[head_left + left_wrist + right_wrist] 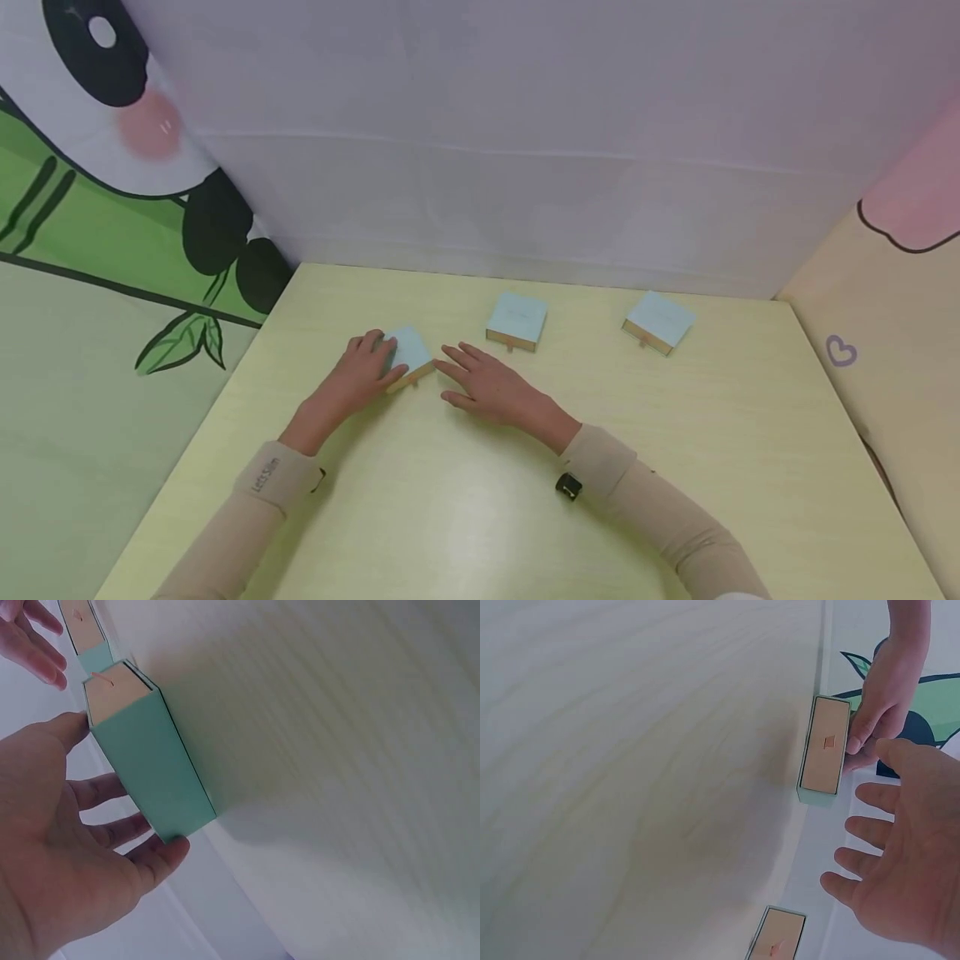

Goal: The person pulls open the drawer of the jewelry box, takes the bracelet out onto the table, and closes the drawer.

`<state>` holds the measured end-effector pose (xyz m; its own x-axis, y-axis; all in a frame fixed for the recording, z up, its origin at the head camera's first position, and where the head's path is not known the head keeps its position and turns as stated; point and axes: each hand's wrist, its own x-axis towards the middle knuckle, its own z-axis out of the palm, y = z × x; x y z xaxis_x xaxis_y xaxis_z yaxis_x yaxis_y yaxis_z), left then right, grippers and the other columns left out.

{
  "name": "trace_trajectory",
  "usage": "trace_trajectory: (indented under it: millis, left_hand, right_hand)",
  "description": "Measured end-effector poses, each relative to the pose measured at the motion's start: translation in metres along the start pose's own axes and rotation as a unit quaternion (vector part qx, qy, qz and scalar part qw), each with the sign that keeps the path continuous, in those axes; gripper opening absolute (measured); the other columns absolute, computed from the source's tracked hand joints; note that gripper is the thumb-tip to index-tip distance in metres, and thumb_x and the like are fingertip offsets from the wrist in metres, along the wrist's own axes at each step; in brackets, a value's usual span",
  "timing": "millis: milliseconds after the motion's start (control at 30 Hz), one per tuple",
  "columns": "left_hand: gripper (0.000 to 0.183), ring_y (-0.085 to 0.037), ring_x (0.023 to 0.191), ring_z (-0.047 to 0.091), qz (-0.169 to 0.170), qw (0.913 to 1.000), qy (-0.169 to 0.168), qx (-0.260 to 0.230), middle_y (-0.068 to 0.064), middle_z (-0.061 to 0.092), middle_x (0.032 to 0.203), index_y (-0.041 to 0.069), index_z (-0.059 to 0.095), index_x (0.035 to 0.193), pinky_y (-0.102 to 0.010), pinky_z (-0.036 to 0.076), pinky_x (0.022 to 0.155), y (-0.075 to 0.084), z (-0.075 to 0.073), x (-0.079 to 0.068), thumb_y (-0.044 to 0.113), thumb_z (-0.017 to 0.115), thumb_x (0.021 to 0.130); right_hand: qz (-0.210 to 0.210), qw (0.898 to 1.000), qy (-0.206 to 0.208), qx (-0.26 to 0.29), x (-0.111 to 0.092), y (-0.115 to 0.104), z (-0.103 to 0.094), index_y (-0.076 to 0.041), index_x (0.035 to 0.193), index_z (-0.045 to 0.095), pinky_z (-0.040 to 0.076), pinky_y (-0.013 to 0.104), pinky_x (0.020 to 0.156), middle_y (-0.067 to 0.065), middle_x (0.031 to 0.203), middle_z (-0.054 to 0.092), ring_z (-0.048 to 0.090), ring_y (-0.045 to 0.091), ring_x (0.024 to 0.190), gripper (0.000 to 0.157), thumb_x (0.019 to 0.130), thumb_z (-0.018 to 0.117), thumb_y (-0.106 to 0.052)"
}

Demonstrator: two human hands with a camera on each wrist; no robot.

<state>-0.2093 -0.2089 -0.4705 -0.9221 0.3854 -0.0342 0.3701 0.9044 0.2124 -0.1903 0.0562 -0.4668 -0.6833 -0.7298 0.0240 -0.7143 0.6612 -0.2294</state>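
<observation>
The box (pixel 408 348) is small, flat and squarish, with a pale blue top, greenish-blue sides and a tan front panel (pixel 823 769) edged by the blue cover. A small orange-pink tab (pixel 829 742) sticks out from the middle of that panel. The only writing that reads clearly is "Let's Slim", on the beige left cuff (pixel 265 477). The box sits on the left part of the bench (pixel 457 508), turned at an angle. The left grip (pixel 362 371) is grasping it from its left side, thumb at a front corner and little finger against an edge farther back. The right grip (pixel 489 388) is released and holds nothing, fingers loosely spread just beside the box's right corner. Two similar boxes, the middle one (pixel 516 318) and the right-hand one (pixel 662 318), lie apart toward the bench's far edge.
</observation>
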Motion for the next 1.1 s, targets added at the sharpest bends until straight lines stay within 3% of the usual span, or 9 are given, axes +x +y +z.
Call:
trace_trajectory:
  millis: [200, 433, 533, 633, 733, 867, 967, 1100]
  left_hand:
    - [0.061, -0.046, 0.11, 0.038, -0.024, 0.999, 0.031, 0.021, -0.029, 0.038, 0.127, -0.005, 0.047, 0.127, -0.056, 0.037, 0.094, 0.006, 0.004, 0.004, 0.047, 0.049, 0.095]
    - [0.049, -0.042, 0.088, 0.042, -0.043, 0.9952, 0.076, 0.045, -0.029, 0.043, 0.105, -0.004, 0.049, 0.097, -0.05, 0.041, 0.072, 0.013, 0.01, 0.007, 0.045, 0.052, 0.095]
    - [0.049, -0.042, 0.09, 0.042, -0.05, 0.9956, 0.067, 0.044, -0.027, 0.043, 0.107, -0.002, 0.048, 0.098, -0.051, 0.042, 0.073, 0.013, 0.011, 0.007, 0.046, 0.05, 0.095]
    - [0.049, -0.047, 0.104, 0.041, -0.044, 0.9974, 0.049, 0.028, -0.029, 0.04, 0.12, -0.002, 0.048, 0.11, -0.058, 0.041, 0.082, 0.009, 0.006, 0.005, 0.045, 0.049, 0.096]
    - [0.052, -0.047, 0.124, 0.032, -0.001, 0.9993, 0.035, 0.014, -0.027, 0.032, 0.139, 0.001, 0.045, 0.128, -0.062, 0.033, 0.096, 0.0, -0.002, 0.002, 0.043, 0.048, 0.097]
    - [0.064, -0.034, 0.14, 0.017, 0.092, 0.9956, 0.016, -0.008, -0.013, 0.019, 0.154, 0.01, 0.033, 0.146, -0.054, 0.021, 0.11, -0.017, -0.012, -0.001, 0.047, 0.049, 0.096]
    - [0.072, -0.03, 0.144, 0.01, 0.151, 0.9884, -0.006, -0.009, -0.007, 0.014, 0.158, 0.015, 0.026, 0.15, -0.05, 0.018, 0.113, -0.028, -0.015, -0.001, 0.052, 0.05, 0.094]
    - [0.08, -0.031, 0.145, 0.007, 0.187, 0.9815, -0.041, -0.007, -0.005, 0.011, 0.159, 0.016, 0.022, 0.152, -0.05, 0.019, 0.113, -0.035, -0.011, 0.001, 0.053, 0.056, 0.09]
  right_hand:
    - [0.003, 1.0, -0.002, -0.004, -0.001, 0.001, 0.0, -0.016, 0.15, 0.028, 0.018, 0.036, 0.116, 0.007, 0.157, 0.021, 0.016, 0.029, 0.144, 0.059, 0.101, 0.035, -0.047]
    - [0.006, 1.0, -0.002, -0.006, -0.001, 0.002, 0.001, -0.015, 0.15, 0.029, 0.017, 0.035, 0.116, 0.007, 0.157, 0.021, 0.015, 0.028, 0.144, 0.058, 0.101, 0.035, -0.046]
    - [0.01, 1.0, -0.008, -0.007, -0.001, 0.003, 0.001, -0.015, 0.15, 0.029, 0.016, 0.035, 0.116, 0.007, 0.157, 0.02, 0.015, 0.028, 0.144, 0.058, 0.101, 0.034, -0.046]
    - [0.012, 1.0, -0.007, -0.004, 0.0, 0.002, 0.0, -0.014, 0.148, 0.032, 0.018, 0.035, 0.116, 0.007, 0.156, 0.024, 0.018, 0.028, 0.144, 0.057, 0.101, 0.036, -0.045]
    - [0.014, 1.0, -0.001, 0.003, 0.001, 0.002, 0.0, -0.013, 0.146, 0.036, 0.021, 0.036, 0.115, 0.008, 0.153, 0.03, 0.022, 0.028, 0.142, 0.054, 0.101, 0.039, -0.042]
    - [0.019, 1.0, 0.009, 0.002, 0.004, 0.001, 0.001, -0.011, 0.144, 0.04, 0.027, 0.036, 0.113, 0.008, 0.148, 0.038, 0.031, 0.025, 0.138, 0.051, 0.1, 0.043, -0.039]
    - [0.028, 0.999, 0.017, 0.006, 0.009, -0.001, 0.002, -0.009, 0.14, 0.045, 0.031, 0.034, 0.11, 0.008, 0.142, 0.044, 0.039, 0.023, 0.132, 0.048, 0.1, 0.045, -0.036]
    - [0.047, 0.999, 0.015, 0.021, 0.017, -0.004, 0.003, -0.009, 0.137, 0.048, 0.036, 0.032, 0.106, 0.007, 0.136, 0.051, 0.046, 0.022, 0.126, 0.044, 0.1, 0.046, -0.033]
